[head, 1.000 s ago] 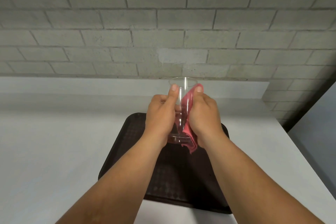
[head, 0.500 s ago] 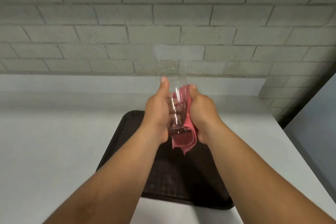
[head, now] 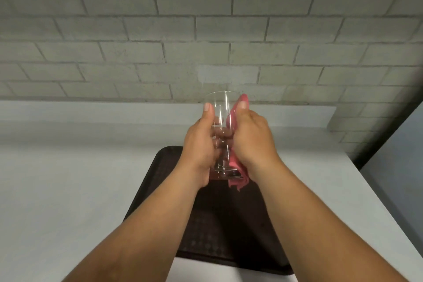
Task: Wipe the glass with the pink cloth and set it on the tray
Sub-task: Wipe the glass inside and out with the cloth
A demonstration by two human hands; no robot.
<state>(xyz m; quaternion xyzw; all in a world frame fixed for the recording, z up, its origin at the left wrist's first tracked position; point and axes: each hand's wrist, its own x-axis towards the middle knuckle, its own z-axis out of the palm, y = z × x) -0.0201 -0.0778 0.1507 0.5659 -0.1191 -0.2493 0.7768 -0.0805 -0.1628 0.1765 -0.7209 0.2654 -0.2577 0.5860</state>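
I see the left hand (head: 201, 144) wrapped around the clear glass (head: 220, 135), held upright above the dark tray (head: 160, 181) on the bench (head: 68, 190). On its right side, the right hand (head: 251, 142) presses the pink cloth (head: 238, 181) against the glass, a corner hanging below.

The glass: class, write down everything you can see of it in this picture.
The glass is a clear, colourless tumbler, wider at its open rim than at its thick base. It looks empty and is held upright in the air above the dark tray, not resting on it. The left hand wraps its left side, thumb pointing up toward the rim. The right hand presses the pink cloth against its right side, and the cloth hangs below the base.
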